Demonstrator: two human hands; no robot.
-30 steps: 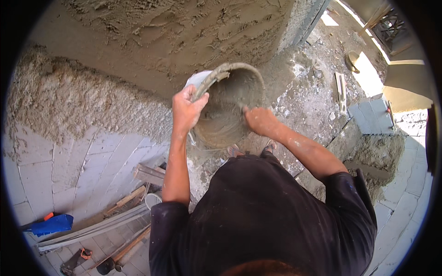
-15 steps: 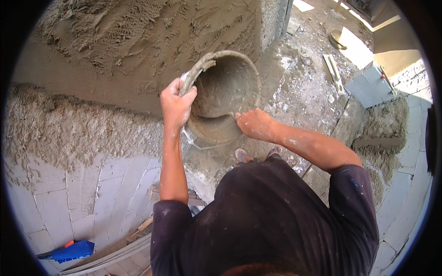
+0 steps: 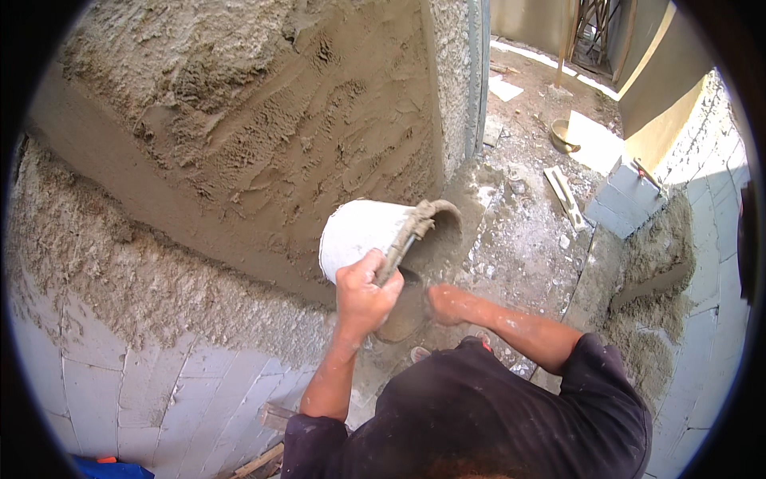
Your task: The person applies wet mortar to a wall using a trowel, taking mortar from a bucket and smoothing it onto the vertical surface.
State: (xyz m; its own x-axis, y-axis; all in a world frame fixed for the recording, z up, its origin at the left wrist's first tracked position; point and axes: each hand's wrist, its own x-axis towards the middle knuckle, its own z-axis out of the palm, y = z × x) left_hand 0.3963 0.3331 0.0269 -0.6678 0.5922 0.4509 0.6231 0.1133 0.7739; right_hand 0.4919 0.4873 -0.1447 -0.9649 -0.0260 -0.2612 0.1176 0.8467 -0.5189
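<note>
A white bucket (image 3: 361, 231), its rim caked with grey mortar, is tilted onto its side in front of the wall, mouth toward the right. My left hand (image 3: 367, 294) is closed round the near part of its rim. Just below the mouth is a rounded, mortar-coated scoop (image 3: 401, 318), partly hidden by my left hand. At its right edge my right hand (image 3: 452, 305) is closed, slightly smeared by motion. Wet mortar (image 3: 319, 144) covers the wall panel behind the bucket.
Block walls stand to the left (image 3: 167, 383) and right (image 3: 710, 319). On the littered floor to the right lie a pale notched strip (image 3: 563, 195), a round bowl (image 3: 561, 137) and a grey block (image 3: 624, 199). A blue thing (image 3: 112, 469) shows at lower left.
The bucket has tipped from mouth up to lying sideways, showing its white outside. My left hand has moved down and right with it. The scoop and right hand have come lower, out of the bucket.
</note>
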